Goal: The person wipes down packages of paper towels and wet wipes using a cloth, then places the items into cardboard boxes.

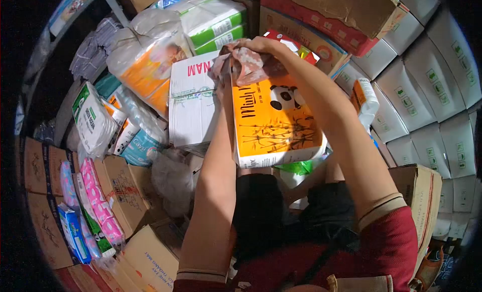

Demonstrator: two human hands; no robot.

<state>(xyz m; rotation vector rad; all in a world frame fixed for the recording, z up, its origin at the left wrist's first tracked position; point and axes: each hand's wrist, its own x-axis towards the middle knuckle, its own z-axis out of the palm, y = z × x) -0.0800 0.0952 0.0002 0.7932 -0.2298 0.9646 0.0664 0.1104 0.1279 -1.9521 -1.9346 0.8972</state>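
Note:
An orange and white package (278, 124) with a panda, bamboo and the words "Minh N..." stands in front of me, above my knees. My right hand (258, 45) reaches over its top edge, fingers closed on a crumpled pink and white patterned cloth (247, 66). The cloth lies against the package's upper left corner. My left forearm runs up along the left side of the package, and my left hand (224, 84) is at that side, its fingers hidden by the cloth and the package edge. Touching distance to the left is a white carton (193, 104) marked "NAM".
Plastic-wrapped orange packs (150, 76) and green-white packs (216, 26) are piled behind. White boxes (406, 86) are stacked at right, with an open brown carton (416, 196) below. Brown cartons (125, 186) and pink packs (100, 201) crowd the left.

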